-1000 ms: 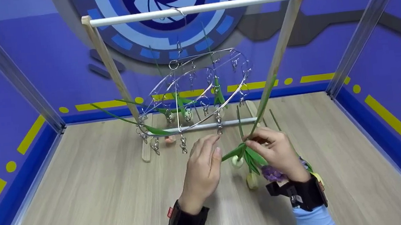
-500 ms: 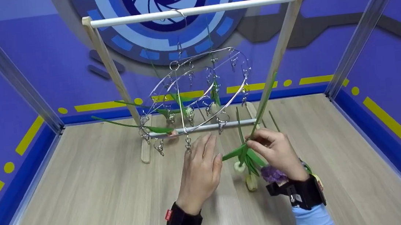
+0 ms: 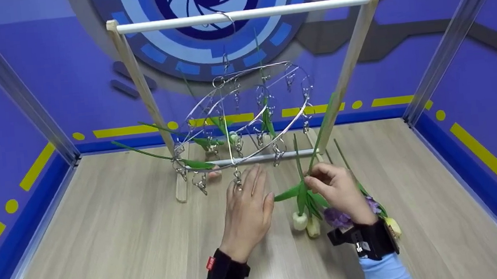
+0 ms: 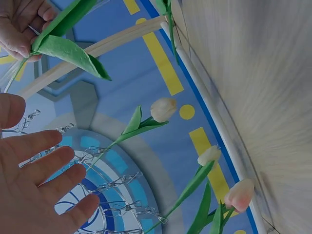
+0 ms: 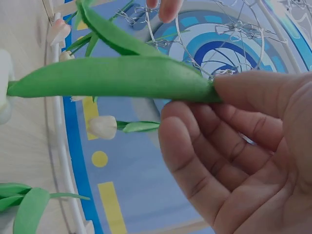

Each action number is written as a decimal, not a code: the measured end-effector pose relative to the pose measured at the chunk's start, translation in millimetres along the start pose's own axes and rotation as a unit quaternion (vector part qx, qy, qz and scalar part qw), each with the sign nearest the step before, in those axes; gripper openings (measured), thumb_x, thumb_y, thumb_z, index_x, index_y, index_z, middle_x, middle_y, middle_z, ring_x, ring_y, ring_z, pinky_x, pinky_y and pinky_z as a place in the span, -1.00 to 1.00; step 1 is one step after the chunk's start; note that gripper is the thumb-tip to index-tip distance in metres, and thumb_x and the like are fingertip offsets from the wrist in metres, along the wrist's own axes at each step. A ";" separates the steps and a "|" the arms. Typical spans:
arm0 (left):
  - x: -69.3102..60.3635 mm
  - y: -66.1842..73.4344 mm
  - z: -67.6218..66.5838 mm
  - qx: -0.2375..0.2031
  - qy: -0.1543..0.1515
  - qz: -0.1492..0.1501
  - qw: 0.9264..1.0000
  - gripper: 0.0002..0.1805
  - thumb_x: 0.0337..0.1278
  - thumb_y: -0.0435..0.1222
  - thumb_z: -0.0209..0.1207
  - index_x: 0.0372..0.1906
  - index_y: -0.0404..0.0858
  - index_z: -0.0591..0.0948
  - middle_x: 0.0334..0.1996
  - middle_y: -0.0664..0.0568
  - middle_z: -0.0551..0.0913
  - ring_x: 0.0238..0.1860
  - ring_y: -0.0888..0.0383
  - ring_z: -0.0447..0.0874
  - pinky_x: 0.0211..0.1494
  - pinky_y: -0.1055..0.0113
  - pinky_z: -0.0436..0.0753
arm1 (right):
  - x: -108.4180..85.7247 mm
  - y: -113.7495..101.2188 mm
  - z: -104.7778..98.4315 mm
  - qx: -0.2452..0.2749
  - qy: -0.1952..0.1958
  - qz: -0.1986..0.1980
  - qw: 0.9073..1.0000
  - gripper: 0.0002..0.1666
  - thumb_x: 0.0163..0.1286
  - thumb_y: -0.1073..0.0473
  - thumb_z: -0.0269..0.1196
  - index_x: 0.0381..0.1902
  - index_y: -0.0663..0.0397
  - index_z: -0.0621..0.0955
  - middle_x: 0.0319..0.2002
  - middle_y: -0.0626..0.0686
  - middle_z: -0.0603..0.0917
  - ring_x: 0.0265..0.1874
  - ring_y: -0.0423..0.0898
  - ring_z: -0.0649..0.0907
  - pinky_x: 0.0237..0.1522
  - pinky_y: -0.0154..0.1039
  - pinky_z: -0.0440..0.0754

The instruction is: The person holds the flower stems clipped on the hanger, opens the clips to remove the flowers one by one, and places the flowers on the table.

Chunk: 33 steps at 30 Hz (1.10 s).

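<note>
My right hand (image 3: 337, 190) pinches the stem of a white tulip (image 3: 300, 220), whose bloom hangs down while the stem rises up and right. In the right wrist view, thumb and fingers hold it at the base of its green leaves (image 5: 122, 77). My left hand (image 3: 248, 217), fingers extended and holding nothing, is by the front clip (image 3: 237, 178) of an oval wire hanger (image 3: 284, 131); whether they touch, I cannot tell. The left wrist view shows the palm (image 4: 29, 195) with spread fingers, and tulips clipped to the hanger, one with a white bloom (image 4: 163, 109).
A wooden rack with a white top bar (image 3: 263, 11) carries the hanger. On the table (image 3: 118, 252), at and beyond my right hand, lie a yellow tulip (image 3: 313, 227), purple flowers (image 3: 338, 217) and another yellow bloom (image 3: 393, 228). A pink bloom (image 3: 214, 172) shows low under the hanger.
My left hand has shifted slightly left and its fingers now overlap the front clip's place. The hanger has turned a little. The white tulip's bloom has swung lower in my right hand's pinch.
</note>
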<state>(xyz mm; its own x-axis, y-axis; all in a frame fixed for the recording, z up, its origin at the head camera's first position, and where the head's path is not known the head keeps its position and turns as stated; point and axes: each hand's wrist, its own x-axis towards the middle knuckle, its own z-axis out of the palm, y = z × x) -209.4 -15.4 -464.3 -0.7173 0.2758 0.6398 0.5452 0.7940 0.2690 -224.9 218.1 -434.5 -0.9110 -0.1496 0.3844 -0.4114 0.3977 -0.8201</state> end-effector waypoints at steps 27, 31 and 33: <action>-0.6 -2.3 5.8 0.002 0.003 0.001 1.000 -0.50 0.46 -0.16 0.16 0.36 -0.31 0.53 0.38 -0.15 0.51 0.37 -0.10 0.48 0.37 -0.12 0.44 | 28.1 22.1 20.4 -0.010 -0.064 0.090 0.994 -0.92 0.45 0.38 0.25 -0.25 0.33 0.67 -0.45 0.13 0.70 -0.55 -0.14 0.63 -0.47 -0.29 0.68; -0.9 -3.4 6.8 0.003 0.005 0.001 1.000 -0.50 0.48 -0.15 0.14 0.36 -0.31 0.53 0.38 -0.15 0.51 0.37 -0.11 0.49 0.36 -0.12 0.44 | 35.6 23.8 20.6 -0.011 -0.070 0.111 0.991 -0.92 0.44 0.40 0.25 -0.25 0.37 0.65 -0.44 0.15 0.72 -0.55 -0.10 0.68 -0.45 -0.20 0.74; -1.4 -3.7 7.0 0.001 0.001 -0.002 1.000 -0.50 0.49 -0.14 0.12 0.36 -0.31 0.54 0.38 -0.15 0.51 0.38 -0.12 0.48 0.37 -0.13 0.44 | 37.9 24.1 20.6 -0.022 -0.076 0.117 0.990 -0.92 0.44 0.39 0.24 -0.26 0.36 0.64 -0.45 0.15 0.72 -0.56 -0.10 0.69 -0.45 -0.20 0.74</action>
<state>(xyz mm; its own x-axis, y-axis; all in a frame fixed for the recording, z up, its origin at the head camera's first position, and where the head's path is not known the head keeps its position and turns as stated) -213.4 -14.9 -471.3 -0.7180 0.2716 0.6408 0.5418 0.7961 0.2697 -269.9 203.4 -448.4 -0.9766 -0.1816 0.1153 -0.1898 0.4759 -0.8588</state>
